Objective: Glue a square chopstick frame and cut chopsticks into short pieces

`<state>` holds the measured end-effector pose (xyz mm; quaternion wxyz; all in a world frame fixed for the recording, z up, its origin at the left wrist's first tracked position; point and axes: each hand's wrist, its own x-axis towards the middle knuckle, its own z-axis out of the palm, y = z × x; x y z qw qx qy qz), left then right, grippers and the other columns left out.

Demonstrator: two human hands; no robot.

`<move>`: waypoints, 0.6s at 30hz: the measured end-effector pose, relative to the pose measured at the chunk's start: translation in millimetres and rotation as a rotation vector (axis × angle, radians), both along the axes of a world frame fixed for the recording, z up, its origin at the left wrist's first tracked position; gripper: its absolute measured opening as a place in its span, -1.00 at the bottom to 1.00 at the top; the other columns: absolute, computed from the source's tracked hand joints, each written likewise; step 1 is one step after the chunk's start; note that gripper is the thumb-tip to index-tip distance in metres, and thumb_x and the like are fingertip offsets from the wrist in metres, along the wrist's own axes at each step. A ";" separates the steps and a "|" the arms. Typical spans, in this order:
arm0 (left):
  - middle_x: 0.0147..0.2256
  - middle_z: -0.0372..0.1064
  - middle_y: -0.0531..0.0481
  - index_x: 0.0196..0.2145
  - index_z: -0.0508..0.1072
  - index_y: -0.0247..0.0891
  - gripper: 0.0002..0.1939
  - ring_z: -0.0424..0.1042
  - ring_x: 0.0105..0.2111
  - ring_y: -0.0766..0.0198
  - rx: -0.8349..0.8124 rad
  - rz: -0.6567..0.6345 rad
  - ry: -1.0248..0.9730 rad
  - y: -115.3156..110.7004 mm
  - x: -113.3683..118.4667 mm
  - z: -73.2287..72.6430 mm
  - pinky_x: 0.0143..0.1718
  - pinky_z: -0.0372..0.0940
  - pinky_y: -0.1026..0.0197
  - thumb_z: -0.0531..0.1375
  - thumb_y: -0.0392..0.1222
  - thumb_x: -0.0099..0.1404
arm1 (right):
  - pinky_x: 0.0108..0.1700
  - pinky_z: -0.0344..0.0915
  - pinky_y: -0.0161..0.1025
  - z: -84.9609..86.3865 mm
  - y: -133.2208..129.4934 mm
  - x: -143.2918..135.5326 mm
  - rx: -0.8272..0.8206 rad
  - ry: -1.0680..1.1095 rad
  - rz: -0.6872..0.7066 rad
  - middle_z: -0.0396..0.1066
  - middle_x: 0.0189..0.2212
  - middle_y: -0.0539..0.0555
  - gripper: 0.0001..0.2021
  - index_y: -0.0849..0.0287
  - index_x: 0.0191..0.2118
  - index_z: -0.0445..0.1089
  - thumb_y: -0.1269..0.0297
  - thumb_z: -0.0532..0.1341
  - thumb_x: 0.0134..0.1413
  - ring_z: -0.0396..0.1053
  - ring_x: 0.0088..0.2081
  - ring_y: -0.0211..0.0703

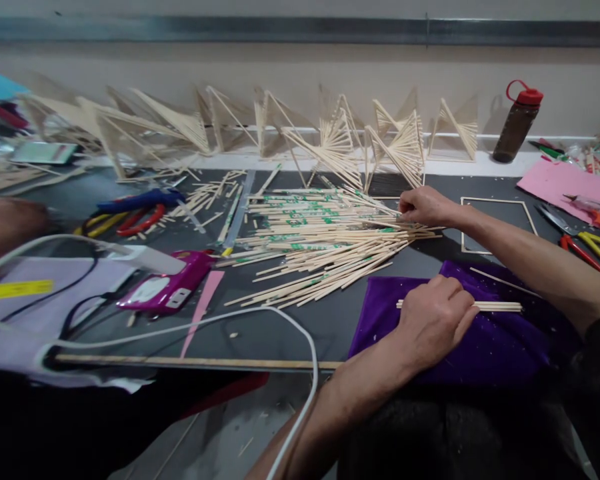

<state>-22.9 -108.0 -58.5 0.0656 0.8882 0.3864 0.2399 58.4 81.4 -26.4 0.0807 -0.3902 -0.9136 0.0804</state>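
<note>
My left hand (437, 319) is closed around a small bundle of thin wooden chopsticks (500, 307), held level above a purple cloth (380, 313). Their ends stick out on both sides of the fist. Farther back, my right hand (427, 205) reaches in from the right, its fingers pinched at the right end of a large loose pile of chopsticks (320, 233). Clear wrappers with green print lie among the pile. One single stick (503, 281) rests on the purple cloth. Right of the pile, a rectangular frame of thin sticks (463, 227) lies flat on the dark table.
Twisted stick structures (400, 143) line the wall, with a red-capped bottle (517, 123) at right. Pliers (580, 237) lie right; more tools (140, 207) lie left. A magenta pouch (173, 283) and white cable (190, 327) are in front. Another person's hand (10, 227) shows far left, blurred.
</note>
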 end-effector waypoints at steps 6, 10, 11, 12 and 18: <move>-0.37 0.42 -0.05 -0.37 0.46 -0.27 -0.70 0.35 -0.33 0.22 0.025 0.012 -0.003 0.2 0.2 -0.8 -0.32 0.28 0.18 0.01 -0.11 0.38 | -0.33 0.19 -0.30 5.2 -17.4 -16.2 0.076 -0.235 0.025 0.55 -0.25 0.22 -0.75 0.25 -0.20 0.55 0.39 0.15 0.04 0.47 -0.21 -0.04; -0.37 0.42 -0.05 -0.36 0.47 -0.27 -0.70 0.35 -0.33 0.23 0.039 0.016 -0.019 -0.5 -0.3 -1.0 -0.33 0.28 0.19 0.01 -0.12 0.38 | -0.28 0.27 -0.25 5.0 -24.1 -21.2 0.129 -0.351 0.002 0.51 -0.17 0.32 -0.72 0.31 -0.17 0.52 0.39 0.10 0.11 0.48 -0.17 0.06; -0.37 0.42 -0.05 -0.36 0.47 -0.27 -0.70 0.35 -0.33 0.23 0.043 0.016 -0.025 -0.6 -0.5 -1.0 -0.33 0.28 0.20 0.01 -0.12 0.38 | -0.28 0.27 -0.25 4.6 -24.9 -20.9 0.129 -0.353 0.002 0.51 -0.15 0.32 -0.71 0.30 -0.16 0.52 0.36 0.09 0.14 0.47 -0.16 0.06; -0.38 0.42 -0.05 -0.36 0.47 -0.27 -0.71 0.35 -0.34 0.24 0.049 0.015 -0.030 -0.7 -0.7 -1.0 -0.33 0.28 0.20 0.02 -0.12 0.38 | -0.28 0.27 -0.26 4.1 -25.2 -20.2 0.125 -0.348 -0.002 0.50 -0.13 0.31 -0.71 0.30 -0.16 0.52 0.34 0.07 0.15 0.47 -0.16 0.05; -0.39 0.44 -0.03 -0.38 0.48 -0.26 -0.76 0.38 -0.36 0.26 0.101 0.032 -0.135 1.5 -2.7 0.4 -0.34 0.28 0.21 0.07 -0.16 0.35 | -0.30 0.19 -0.34 9.0 -15.6 -9.9 0.022 -0.012 -0.032 0.53 -0.28 0.14 -0.78 0.25 -0.25 0.54 0.36 0.14 0.08 0.43 -0.22 -0.12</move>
